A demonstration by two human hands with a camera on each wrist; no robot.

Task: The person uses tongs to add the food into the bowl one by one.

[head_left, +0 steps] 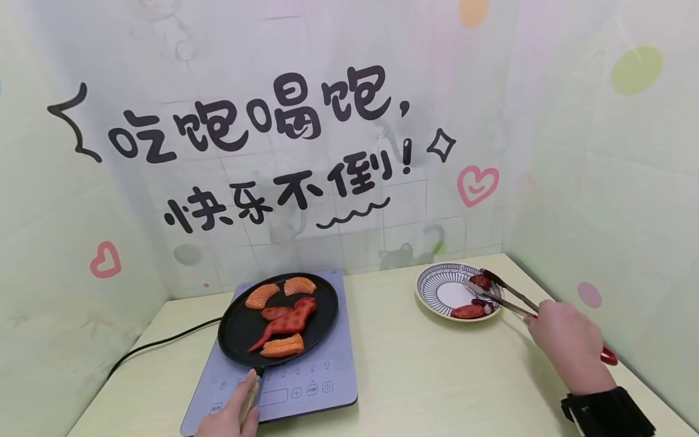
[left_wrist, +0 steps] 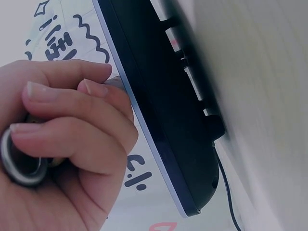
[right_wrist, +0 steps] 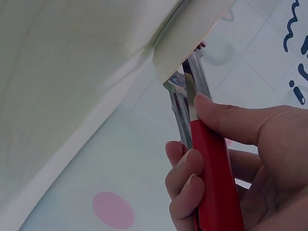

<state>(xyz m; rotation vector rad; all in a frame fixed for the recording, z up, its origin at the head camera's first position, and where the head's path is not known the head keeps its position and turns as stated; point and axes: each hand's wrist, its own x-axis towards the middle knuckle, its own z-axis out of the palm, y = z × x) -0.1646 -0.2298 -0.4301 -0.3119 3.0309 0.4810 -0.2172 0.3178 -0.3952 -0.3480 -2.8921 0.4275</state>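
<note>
From above, the head view faces forward and down across the pale-yellow flat table (head_left: 404,370) to the black-lettered white far wall (head_left: 306,176), shared by both tilted close-ups, left wrist's beside the blue-topped black cooktop (left_wrist: 154,115), right wrist's behind the red-handled metal tongs (right_wrist: 216,178).

The pan (head_left: 236,337) is black, the tongs (head_left: 510,304) have red handles (right_wrist: 216,178), and the white plate (head_left: 443,294) has dark lines.

1. The left hand (left_wrist: 77,130) curls round a metal-ringed handle (left_wrist: 26,181).
2. Beside it, the dark cooktop (left_wrist: 154,101) stands on small feet (left_wrist: 215,127).
3. A black cord (left_wrist: 229,195) trails near the lettered wall (left_wrist: 156,204).
</note>
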